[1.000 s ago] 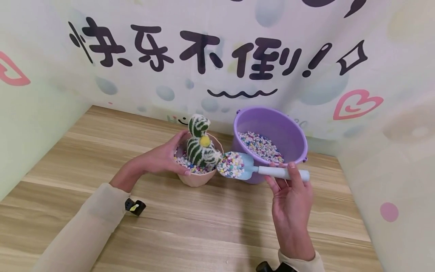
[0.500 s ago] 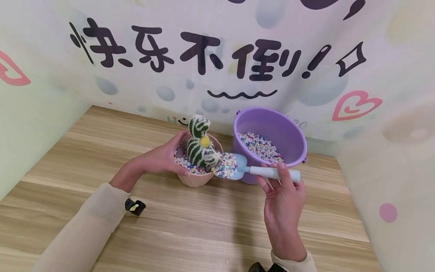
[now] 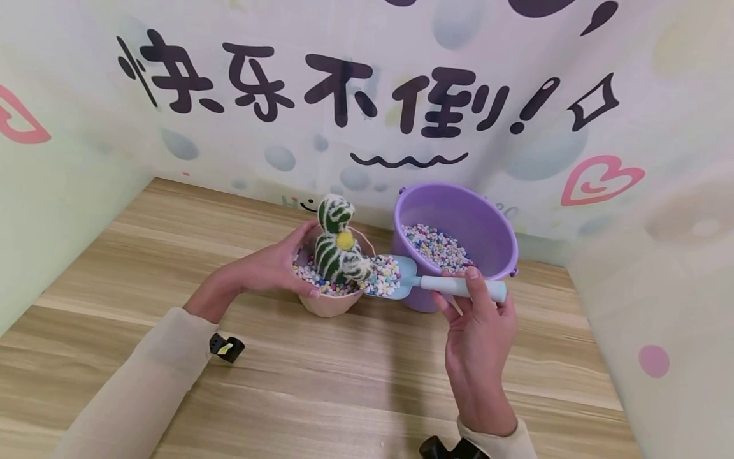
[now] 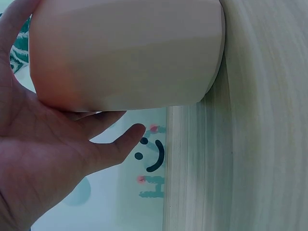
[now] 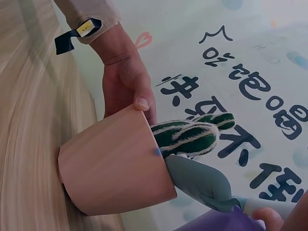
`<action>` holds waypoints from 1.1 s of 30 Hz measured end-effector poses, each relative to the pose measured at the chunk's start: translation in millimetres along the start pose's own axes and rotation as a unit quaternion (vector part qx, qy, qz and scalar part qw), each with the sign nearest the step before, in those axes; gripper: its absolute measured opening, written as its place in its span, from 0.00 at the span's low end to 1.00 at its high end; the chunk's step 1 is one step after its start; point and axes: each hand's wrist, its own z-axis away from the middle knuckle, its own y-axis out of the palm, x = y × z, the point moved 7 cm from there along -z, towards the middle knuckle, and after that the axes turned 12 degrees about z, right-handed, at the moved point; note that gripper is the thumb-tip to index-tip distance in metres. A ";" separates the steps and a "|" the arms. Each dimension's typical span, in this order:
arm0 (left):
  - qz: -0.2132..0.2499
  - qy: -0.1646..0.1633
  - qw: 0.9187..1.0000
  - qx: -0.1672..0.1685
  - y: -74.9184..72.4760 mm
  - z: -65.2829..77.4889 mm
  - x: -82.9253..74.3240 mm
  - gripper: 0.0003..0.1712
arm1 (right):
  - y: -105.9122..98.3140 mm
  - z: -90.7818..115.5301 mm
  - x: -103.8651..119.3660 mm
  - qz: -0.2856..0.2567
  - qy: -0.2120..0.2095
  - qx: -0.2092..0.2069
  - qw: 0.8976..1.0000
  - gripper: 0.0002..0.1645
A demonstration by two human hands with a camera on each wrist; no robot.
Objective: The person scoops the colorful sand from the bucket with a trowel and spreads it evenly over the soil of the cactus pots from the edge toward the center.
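Observation:
My left hand (image 3: 274,265) grips a peach-coloured flower pot (image 3: 328,306), thumb over the near rim and fingers round the far left side. In it stands a green-and-white knitted-looking cactus (image 3: 330,256) with a yellow pompom, among small multicoloured pebbles. Between thumb and fingers, my right hand (image 3: 480,344) holds the pale handle of a light blue hand trowel (image 3: 408,278). Its scoop carries a heap of coloured pebbles (image 3: 385,275). In the right wrist view, the scoop's tip (image 5: 180,168) lies at the rim of the pot, beside the cactus.
Right behind the trowel, a purple bucket (image 3: 487,229) holds more of the pebbles (image 3: 438,245). Pot and bucket stand on a wood-grain table (image 3: 321,389). A printed backdrop (image 3: 241,146) rises behind them, with side walls left and right.
My right hand has brought the trowel left, so its loaded scoop now reaches the pot's right rim. In the last half second it has barely moved. My left hand keeps its place on the pot.

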 end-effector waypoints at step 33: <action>-0.004 -0.006 1.000 0.009 -1.4 -1.1 0.9 0.74 | 11.5 -6.0 9.9 0.061 -0.031 0.010 0.998 0.18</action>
